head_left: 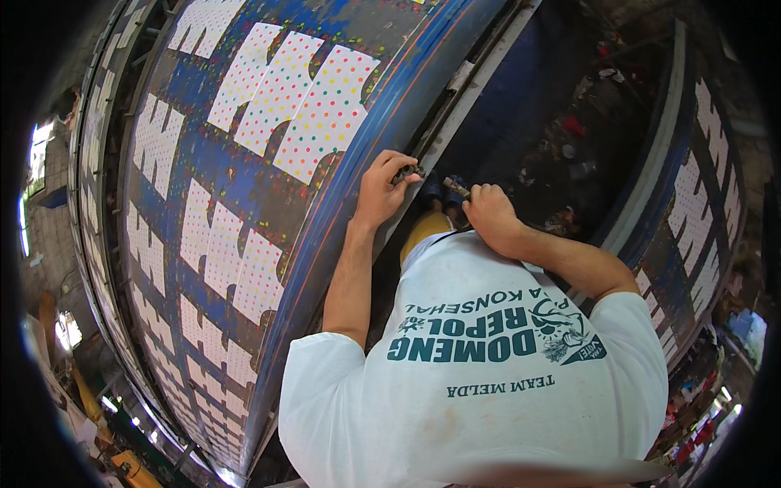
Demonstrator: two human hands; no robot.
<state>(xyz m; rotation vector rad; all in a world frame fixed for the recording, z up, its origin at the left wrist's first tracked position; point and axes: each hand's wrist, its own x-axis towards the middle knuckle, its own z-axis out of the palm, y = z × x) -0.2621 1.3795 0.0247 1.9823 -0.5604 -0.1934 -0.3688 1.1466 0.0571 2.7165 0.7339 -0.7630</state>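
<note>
My left hand (pixel 381 192) is closed around a small dark knobbly piece (pixel 407 173), held at the near rail of the long table on my left. My right hand (pixel 490 213) is closed on a short brownish stick-like tool (pixel 456 187), whose tip points toward my left hand. The exact kind of either thing is too small to make out. On the table (pixel 358 215) lie rows of cut white pieces with coloured dots (pixel 325 110), close beyond my left hand. Neither hand touches them.
A dark aisle floor (pixel 553 122) with scattered scraps runs ahead between the tables. A second long table (pixel 651 236) with similar dotted pieces (pixel 691 213) curves along my right. Another rack-like table edge (pixel 102 163) stands at the far left. Assorted clutter (pixel 700 415) lies at lower right.
</note>
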